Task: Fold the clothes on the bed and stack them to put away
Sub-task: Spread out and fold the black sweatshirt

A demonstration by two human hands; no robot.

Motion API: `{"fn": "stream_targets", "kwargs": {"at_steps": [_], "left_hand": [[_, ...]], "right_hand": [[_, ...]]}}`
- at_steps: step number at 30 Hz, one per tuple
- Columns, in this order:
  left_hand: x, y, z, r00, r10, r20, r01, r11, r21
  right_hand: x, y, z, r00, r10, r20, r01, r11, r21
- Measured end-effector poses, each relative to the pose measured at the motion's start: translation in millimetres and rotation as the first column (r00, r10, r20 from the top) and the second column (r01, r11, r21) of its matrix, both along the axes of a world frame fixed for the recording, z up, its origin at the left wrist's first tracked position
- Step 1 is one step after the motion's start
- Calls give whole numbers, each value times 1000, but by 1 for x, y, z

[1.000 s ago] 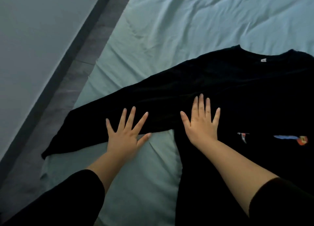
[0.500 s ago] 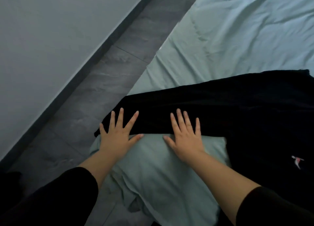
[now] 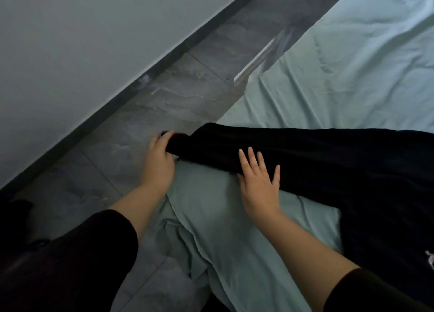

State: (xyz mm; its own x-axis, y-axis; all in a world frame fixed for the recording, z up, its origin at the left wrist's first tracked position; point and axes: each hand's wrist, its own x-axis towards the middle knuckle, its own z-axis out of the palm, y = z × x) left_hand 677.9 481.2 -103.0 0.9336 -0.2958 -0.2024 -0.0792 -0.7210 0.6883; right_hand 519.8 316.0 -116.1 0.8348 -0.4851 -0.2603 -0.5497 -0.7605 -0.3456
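Shirt [image 3: 328,161] black, soft, sleeve [image 3: 234,147] at bed [image 3: 352,76] edge | left hand [image 3: 159,165] grips cuff [image 3: 179,142] over floor [image 3: 131,135] | right hand [image 3: 258,182] flat, pressing sleeve

The scene is dimly lit, and a cool blue-green cast is laid over everything. The strongest light is found on the bed sheet [image 3: 380,41] toward the far right corner of the bed. It is lost gradually toward the near edge, where creases are marked by soft shadows. A pale glare streak is reflected in the floor tiles [image 3: 254,61]. The black garment [image 3: 328,161] is crushed to near-flat black, with folds barely resolved. The fingers [image 3: 165,136] of the left hand [image 3: 158,163] are slightly smeared by motion. Fine detail is softened throughout.
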Motion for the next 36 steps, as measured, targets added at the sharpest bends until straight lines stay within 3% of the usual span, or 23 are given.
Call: {"fn": "stream_targets", "kwargs": {"at_steps": [2, 5, 8, 12, 16, 17, 18, 19, 20, 22, 25, 27, 30, 32, 36], "left_hand": [[-2, 6, 0, 992, -12, 129, 9, 1000, 25], [-5, 25, -9, 976, -216, 10, 205, 939, 277], [-7, 30, -7, 962, -271, -22, 262, 902, 343], [-19, 12, 27, 964, -248, 99, 233, 962, 142], [-58, -33, 64, 932, -336, 138, 351, 931, -98], [-71, -47, 70, 918, -371, 138, 388, 912, -131], [-82, -61, 75, 906, -399, 141, 418, 894, -161], [-92, -74, 79, 898, -417, 140, 437, 880, -185], [-99, -86, 84, 897, -422, 127, 440, 874, -204], [-109, -106, 89, 890, -449, 79, 454, 857, -245], [-132, -128, 90, 813, -568, 124, 580, 777, -243], [-153, -142, 80, 780, -602, 173, 626, 755, -195], [-189, -168, 63, 740, -656, 147, 642, 755, 135], [-212, -187, 51, 693, -715, 91, 644, 671, 367], [-251, -228, 34, 637, -770, 46, 660, 575, 483]], "right_hand": [[0, -1, -1, 999, 33, 30, -33, 999, -4], [-8, -3, -12, 978, 172, -119, -173, 985, 1], [-9, -6, -18, 966, 192, -171, -190, 981, 27], [-1, -5, -4, 961, 189, -204, -162, 976, 145], [13, 23, 31, 976, 70, 205, -137, 932, 334], [16, 30, 42, 944, -71, 321, -98, 872, 480], [20, 31, 54, 870, -314, 381, -24, 745, 667], [23, 29, 66, 763, -524, 377, 71, 649, 757], [22, 22, 72, 623, -727, 290, 162, 483, 861], [11, 3, 84, 437, -884, 165, 201, 275, 940], [-19, -34, 84, 428, -860, 279, 290, 423, 859], [-47, -66, 83, 361, -889, 282, 386, 418, 822], [-104, -125, 88, 298, -908, 294, 462, 407, 788], [-149, -164, 92, 294, -904, 309, 498, 421, 758], [-244, -230, 97, 246, -911, 332, 567, 413, 713]]}}
